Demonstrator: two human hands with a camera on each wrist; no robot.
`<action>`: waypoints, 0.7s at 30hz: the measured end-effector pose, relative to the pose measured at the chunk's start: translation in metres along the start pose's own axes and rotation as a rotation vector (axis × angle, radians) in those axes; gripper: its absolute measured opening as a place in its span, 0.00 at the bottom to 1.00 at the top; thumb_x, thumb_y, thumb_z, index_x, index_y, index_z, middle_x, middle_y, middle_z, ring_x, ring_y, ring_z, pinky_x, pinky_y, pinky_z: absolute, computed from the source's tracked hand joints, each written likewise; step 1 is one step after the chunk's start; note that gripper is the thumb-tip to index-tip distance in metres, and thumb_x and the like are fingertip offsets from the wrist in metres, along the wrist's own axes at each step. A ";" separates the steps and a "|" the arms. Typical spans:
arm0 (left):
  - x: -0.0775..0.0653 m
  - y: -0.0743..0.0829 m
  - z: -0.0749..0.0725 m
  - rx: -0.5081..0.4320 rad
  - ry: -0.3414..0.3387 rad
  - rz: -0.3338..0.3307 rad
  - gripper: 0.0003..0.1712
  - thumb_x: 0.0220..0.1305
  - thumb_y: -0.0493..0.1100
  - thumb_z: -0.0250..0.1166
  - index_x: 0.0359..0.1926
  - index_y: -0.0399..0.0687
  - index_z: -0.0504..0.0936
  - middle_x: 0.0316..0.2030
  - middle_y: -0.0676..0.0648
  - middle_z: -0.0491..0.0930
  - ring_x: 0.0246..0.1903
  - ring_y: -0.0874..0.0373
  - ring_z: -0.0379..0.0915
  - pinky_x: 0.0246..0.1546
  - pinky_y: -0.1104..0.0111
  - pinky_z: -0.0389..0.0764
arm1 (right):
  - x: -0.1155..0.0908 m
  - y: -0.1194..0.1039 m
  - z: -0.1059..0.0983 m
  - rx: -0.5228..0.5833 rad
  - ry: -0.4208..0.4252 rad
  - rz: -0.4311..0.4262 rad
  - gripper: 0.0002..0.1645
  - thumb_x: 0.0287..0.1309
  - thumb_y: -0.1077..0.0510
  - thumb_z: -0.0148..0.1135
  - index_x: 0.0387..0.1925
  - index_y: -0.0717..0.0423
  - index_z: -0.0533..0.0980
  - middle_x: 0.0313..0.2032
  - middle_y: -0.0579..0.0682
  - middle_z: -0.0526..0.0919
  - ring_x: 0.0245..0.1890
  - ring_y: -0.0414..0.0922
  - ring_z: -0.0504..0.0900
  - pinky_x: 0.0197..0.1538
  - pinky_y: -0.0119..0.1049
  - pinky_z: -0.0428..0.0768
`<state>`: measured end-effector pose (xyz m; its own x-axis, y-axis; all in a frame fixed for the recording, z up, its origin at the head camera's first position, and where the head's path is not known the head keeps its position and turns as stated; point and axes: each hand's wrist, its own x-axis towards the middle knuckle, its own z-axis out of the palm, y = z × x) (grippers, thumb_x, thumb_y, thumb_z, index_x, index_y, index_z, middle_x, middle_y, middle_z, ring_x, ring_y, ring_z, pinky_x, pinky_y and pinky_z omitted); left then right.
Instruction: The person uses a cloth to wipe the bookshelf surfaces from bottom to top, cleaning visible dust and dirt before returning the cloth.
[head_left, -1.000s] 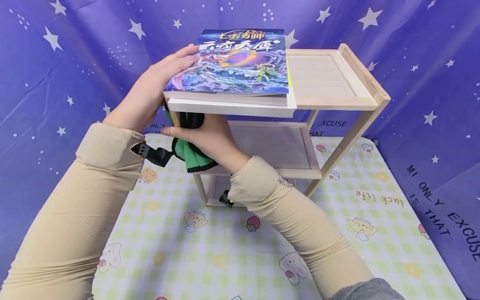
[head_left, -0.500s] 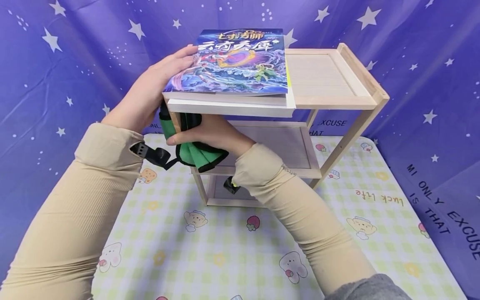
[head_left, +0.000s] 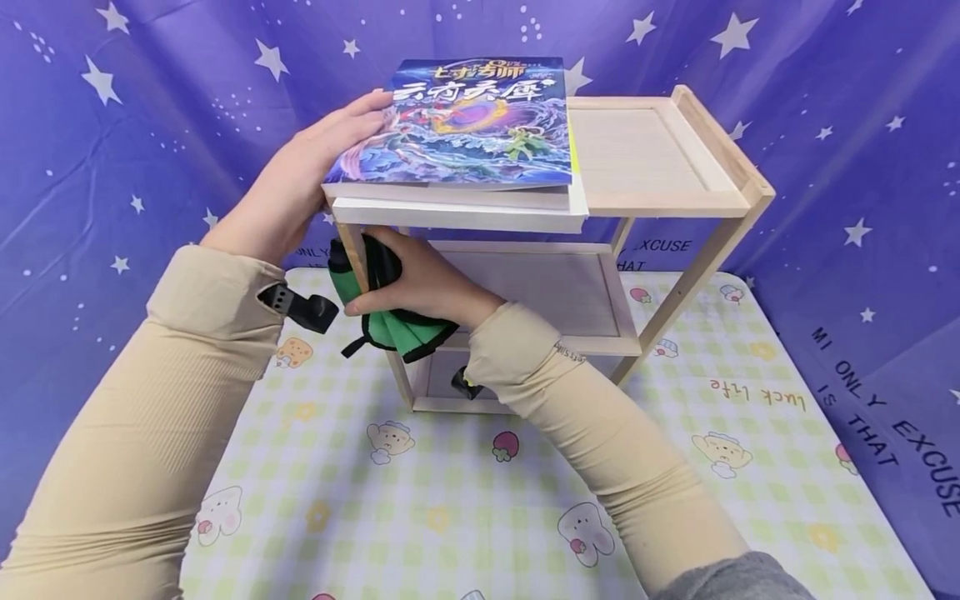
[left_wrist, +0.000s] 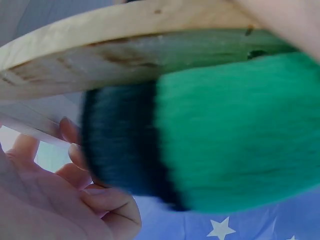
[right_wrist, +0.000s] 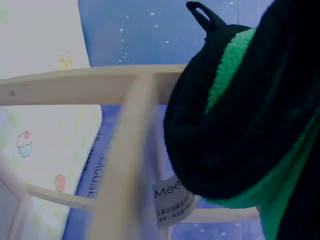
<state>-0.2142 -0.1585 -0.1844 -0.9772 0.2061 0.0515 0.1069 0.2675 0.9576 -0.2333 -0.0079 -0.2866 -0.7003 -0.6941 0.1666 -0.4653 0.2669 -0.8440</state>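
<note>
A green cloth with black trim (head_left: 405, 329) is folded round the front left leg of a three-tier wooden shelf (head_left: 667, 204). My right hand (head_left: 435, 283) grips the cloth against that leg, thumb in front, other fingers hidden behind. In the right wrist view, the cloth (right_wrist: 225, 155) shows a hanging loop and a printed white label (right_wrist: 172, 200). At the top left end of the shelf, my left hand (head_left: 322, 150) holds the end piece, fingers beside the stacked books (head_left: 480, 125). From the left wrist, the left hand (left_wrist: 65, 200) appears with bent fingers near the wood.
The books cover the left half of the top board and overhang its front edge slightly. A checked cartoon tablecloth (head_left: 450, 475) lies under the shelf. Behind hangs a purple curtain (head_left: 180, 108) with stars. Black straps (head_left: 303, 308) are on both wrists.
My right hand has slid the cloth down along the shelf leg. The left hand has stayed in place at the top end, and the books have not moved.
</note>
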 end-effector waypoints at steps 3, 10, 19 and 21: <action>-0.001 0.000 0.000 -0.010 0.004 0.006 0.29 0.70 0.64 0.53 0.70 0.80 0.64 0.74 0.67 0.51 0.72 0.62 0.48 0.70 0.46 0.51 | -0.002 0.006 0.005 0.001 -0.012 0.039 0.54 0.47 0.47 0.77 0.73 0.47 0.61 0.58 0.50 0.77 0.55 0.43 0.76 0.58 0.36 0.74; -0.001 0.001 0.001 -0.013 0.015 -0.007 0.28 0.70 0.64 0.52 0.70 0.80 0.64 0.74 0.63 0.54 0.71 0.58 0.55 0.69 0.46 0.56 | -0.006 0.017 0.012 -0.009 -0.028 0.067 0.51 0.46 0.47 0.78 0.71 0.46 0.63 0.56 0.48 0.79 0.54 0.41 0.77 0.58 0.35 0.74; 0.001 0.001 0.002 -0.009 0.023 -0.012 0.28 0.70 0.64 0.52 0.70 0.80 0.64 0.74 0.63 0.54 0.70 0.57 0.58 0.66 0.47 0.60 | -0.007 0.028 0.018 -0.055 -0.089 0.157 0.58 0.47 0.45 0.77 0.75 0.45 0.56 0.65 0.50 0.73 0.62 0.44 0.73 0.64 0.39 0.71; 0.001 0.000 0.002 -0.016 0.021 -0.014 0.28 0.70 0.64 0.53 0.70 0.80 0.64 0.74 0.63 0.54 0.70 0.56 0.58 0.66 0.48 0.60 | -0.008 0.028 0.019 -0.065 -0.090 0.167 0.58 0.48 0.46 0.76 0.75 0.46 0.55 0.65 0.51 0.73 0.63 0.44 0.73 0.65 0.40 0.71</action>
<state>-0.2149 -0.1562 -0.1848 -0.9822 0.1823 0.0444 0.0908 0.2546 0.9628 -0.2307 -0.0080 -0.3216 -0.7209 -0.6927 -0.0215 -0.3825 0.4236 -0.8211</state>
